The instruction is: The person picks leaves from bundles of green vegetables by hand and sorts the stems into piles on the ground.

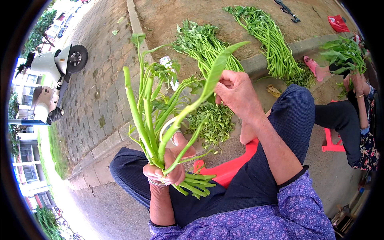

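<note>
My left hand (167,171) is wrapped round a bunch of water spinach (147,120) above my lap, its cut stem ends poking out below the fist. One long leaf (219,69) slants up to the right from the bunch. My right hand (239,95) is closed in a pinch at this leaf's edge; the exact fingertip contact is partly hidden. Below the right hand, a heap of plucked leaves (213,124) lies on the ground between my feet. Farther off are two big piles of water spinach, one in the middle (208,45) and one at the right (276,48).
I sit on a low red stool (230,163). A kerb (135,22) runs past the piles. At the right, another person's hand (358,85) holds greens (345,54). A parked scooter (56,66) stands left; a black umbrella-like item (288,11) and red bag (338,24) lie far off.
</note>
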Available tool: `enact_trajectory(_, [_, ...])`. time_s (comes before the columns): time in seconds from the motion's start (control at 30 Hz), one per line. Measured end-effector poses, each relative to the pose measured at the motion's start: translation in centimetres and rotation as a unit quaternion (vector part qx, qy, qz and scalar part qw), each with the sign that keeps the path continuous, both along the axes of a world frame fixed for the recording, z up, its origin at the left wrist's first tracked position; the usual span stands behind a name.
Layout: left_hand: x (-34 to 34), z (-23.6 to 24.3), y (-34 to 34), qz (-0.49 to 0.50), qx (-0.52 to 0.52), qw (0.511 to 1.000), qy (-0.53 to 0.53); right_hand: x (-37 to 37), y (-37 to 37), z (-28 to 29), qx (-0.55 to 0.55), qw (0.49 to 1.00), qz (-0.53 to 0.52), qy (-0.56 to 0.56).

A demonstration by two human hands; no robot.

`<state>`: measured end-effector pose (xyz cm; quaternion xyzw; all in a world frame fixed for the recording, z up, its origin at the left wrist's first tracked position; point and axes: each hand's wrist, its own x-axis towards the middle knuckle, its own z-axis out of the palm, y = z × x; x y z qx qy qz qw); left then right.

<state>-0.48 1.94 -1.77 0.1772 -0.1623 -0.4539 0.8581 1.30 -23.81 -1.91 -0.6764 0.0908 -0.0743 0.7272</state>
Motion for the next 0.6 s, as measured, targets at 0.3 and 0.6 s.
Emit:
enact_trajectory(0.3, [0.4, -0.5, 0.7, -0.029, 0.080, 0.996, -0.022, -0.5, 0.2, 1.8, 0.004, 0.994, -0.065, -0.088])
enact_trajectory(0.6, [-0.4, -0.8, 0.9, -0.067, 0.143, 0.988, 0.001, -0.1, 0.6, 2.6, -0.136, 0.975, -0.018, -0.173])
